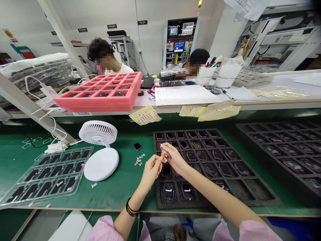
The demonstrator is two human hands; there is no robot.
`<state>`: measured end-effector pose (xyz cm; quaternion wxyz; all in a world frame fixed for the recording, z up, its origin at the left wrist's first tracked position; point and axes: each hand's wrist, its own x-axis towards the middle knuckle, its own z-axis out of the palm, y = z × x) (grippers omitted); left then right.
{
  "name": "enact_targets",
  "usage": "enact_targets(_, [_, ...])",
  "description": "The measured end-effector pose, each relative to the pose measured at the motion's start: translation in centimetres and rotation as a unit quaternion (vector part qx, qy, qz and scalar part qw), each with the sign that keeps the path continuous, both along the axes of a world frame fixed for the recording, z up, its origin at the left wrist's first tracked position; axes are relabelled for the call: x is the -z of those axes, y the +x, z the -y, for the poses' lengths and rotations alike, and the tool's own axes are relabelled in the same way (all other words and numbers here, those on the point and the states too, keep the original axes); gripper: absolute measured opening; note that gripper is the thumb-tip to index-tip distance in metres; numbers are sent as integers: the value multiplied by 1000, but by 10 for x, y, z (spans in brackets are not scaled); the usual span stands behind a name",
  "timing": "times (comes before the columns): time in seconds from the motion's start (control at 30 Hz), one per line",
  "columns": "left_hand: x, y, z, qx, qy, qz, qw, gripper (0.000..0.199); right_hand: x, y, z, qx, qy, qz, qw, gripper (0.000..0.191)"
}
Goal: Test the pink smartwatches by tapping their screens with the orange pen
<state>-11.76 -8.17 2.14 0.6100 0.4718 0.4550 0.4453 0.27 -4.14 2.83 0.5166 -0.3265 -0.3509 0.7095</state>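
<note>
My left hand [151, 170] and my right hand [175, 158] meet above the left part of a black foam tray [250, 201]. Between the fingers of my right hand is a small purple watch case [165, 152], seen nearly edge-on. A tiny orange piece [164, 154] shows against it, pinched by my left fingertips; its exact kind is too small to tell. Under and around my hands, purple-rimmed smartwatch bodies [188, 191] fill many of the tray's pockets, and two at the front show lit white text. One more watch body [137, 146] lies on the green mat, left of the tray.
Small pale strips [138, 160] lie on the mat near a white fan [101, 164]. Clear plastic trays [50, 170] of black parts are at left; another foam tray [288, 147] stands right. A pink foam tray [100, 103] and papers rest on the shelf. Two people sit beyond.
</note>
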Motion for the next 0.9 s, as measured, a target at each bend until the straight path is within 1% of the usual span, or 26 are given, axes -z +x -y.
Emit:
enact_targets(0.07, [-1, -1, -1, 9, -3, 1, 1000, 46, -1, 2, 0, -1, 13, 24, 1000, 30])
enact_targets(0.1, [-1, -2, -2, 14, -4, 4, 1000, 46, -2, 2, 1, -10, 10, 19, 1000, 30])
enact_targets(0.17, [-2, -1, -1, 16, -6, 19, 1000, 46, -1, 2, 1, -46, -19, -27, 998, 32])
enact_targets(0.23, [-2, 0, 0, 2, -3, 35, 999, 46, 1, 1, 1, -81, -61, -87, 991, 35])
enact_targets(0.33, [0, 2, 3, -19, 2, 49, 999, 46, 6, -1, 1, -88, -93, -129, 983, 34])
enact_targets(0.43, [5, 3, 6, -29, 3, 52, 998, 46, 10, -2, 1, -77, -102, -135, 983, 33])
enact_targets(0.53, [9, 3, 8, -39, 3, 60, 997, 45, 13, -3, 1, -82, -107, -132, 982, 35])
enact_targets(0.63, [11, 3, 10, -47, 6, 68, 997, 45, 15, -5, 2, -98, -117, -131, 980, 36])
enact_targets(0.77, [10, 0, 10, -48, 20, 61, 997, 45, 14, -7, 1, -130, -132, -134, 974, 34])
enact_targets(0.83, [8, -2, 7, -53, 14, 53, 997, 47, 11, -8, 0, -124, -118, -123, 978, 34])
enact_targets(0.9, [6, -4, 4, -72, -1, 47, 996, 50, 7, -11, 1, -99, -90, -102, 986, 29])
